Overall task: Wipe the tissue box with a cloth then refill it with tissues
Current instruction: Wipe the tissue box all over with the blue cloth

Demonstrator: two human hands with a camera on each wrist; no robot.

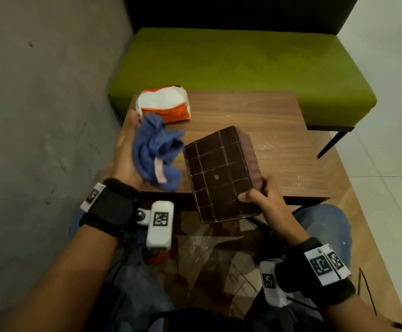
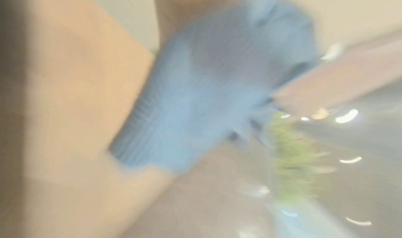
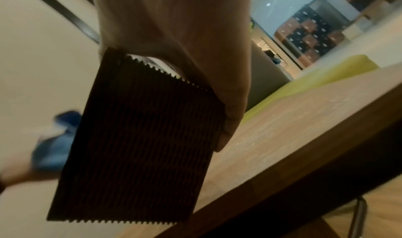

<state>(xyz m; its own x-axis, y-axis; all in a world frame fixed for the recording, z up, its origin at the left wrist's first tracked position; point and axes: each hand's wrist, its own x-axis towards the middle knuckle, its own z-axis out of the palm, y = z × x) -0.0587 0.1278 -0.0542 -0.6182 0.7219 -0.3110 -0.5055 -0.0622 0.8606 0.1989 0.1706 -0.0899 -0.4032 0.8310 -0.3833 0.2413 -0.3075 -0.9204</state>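
Tissue box (image 1: pixel 219 173): dark brown, pale grid lines, ribbed sides. Cloth (image 1: pixel 155 152): blue. Tissue pack (image 1: pixel 164 104): orange, white. Bench (image 1: pixel 243 65): green. Table (image 1: pixel 279 130): wood-grained brown.

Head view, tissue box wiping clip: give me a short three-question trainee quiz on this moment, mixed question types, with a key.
1. True or false: the blue cloth is bunched in the left hand.
2. Multiple choice: where does the right hand have its grip on the dark tissue box?
A. its far end
B. its near right corner
C. its left side
3. Fill in: the orange tissue pack lies on the wooden ____, beyond the cloth.

Key: 1 true; 2 B; 3 table.
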